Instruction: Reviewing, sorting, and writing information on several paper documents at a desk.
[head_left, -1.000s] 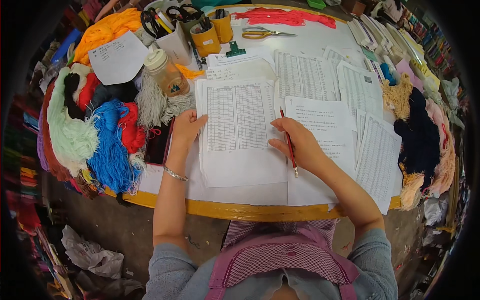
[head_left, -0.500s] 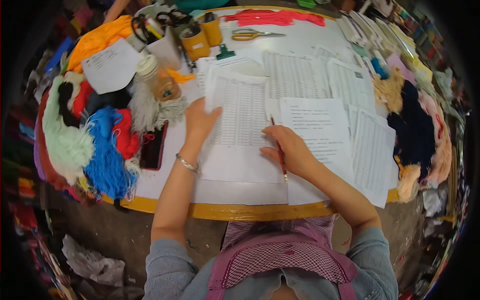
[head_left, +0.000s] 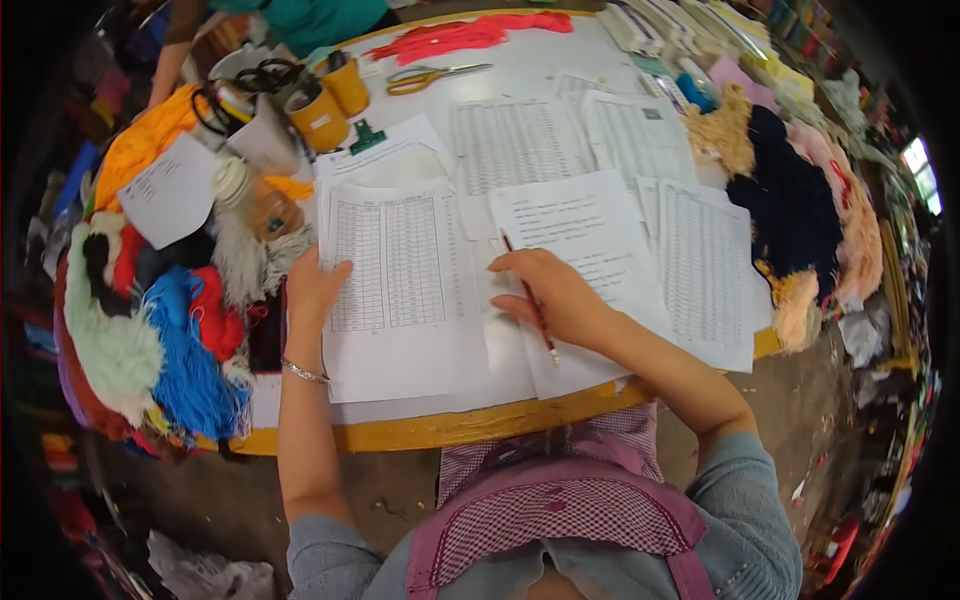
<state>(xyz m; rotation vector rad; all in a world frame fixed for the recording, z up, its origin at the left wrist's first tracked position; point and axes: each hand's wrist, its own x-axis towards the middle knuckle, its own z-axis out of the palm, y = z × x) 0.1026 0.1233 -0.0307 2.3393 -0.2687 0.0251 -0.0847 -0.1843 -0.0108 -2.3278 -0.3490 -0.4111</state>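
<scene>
My left hand [head_left: 314, 292] grips the left edge of a printed sheet [head_left: 408, 365] with a table of rows and columns. The thumb lies on top of the paper; the other fingers are hidden under or behind the edge. My right hand [head_left: 560, 300] holds a dark red pencil [head_left: 540, 322] slanting across its palm side, with thumb and forefinger apart. It rests over a text sheet [head_left: 600, 225] lying to the right of the table sheet. More table sheets [head_left: 705, 290] overlap beyond it and at its right.
Blue yarn [head_left: 195, 340] and other skeins crowd the left, beside a lidded plastic bottle [head_left: 250, 195] and yellow tool cups [head_left: 318, 115]. Scissors [head_left: 435, 78] and coral yarn [head_left: 470, 35] lie at the back. Navy yarn [head_left: 790, 210] lies right. Another person's arm [head_left: 172, 65] shows far left.
The table sheet has moved left with my left hand, away from my right hand. The whole view has also shifted. My right hand still holds the pencil.
</scene>
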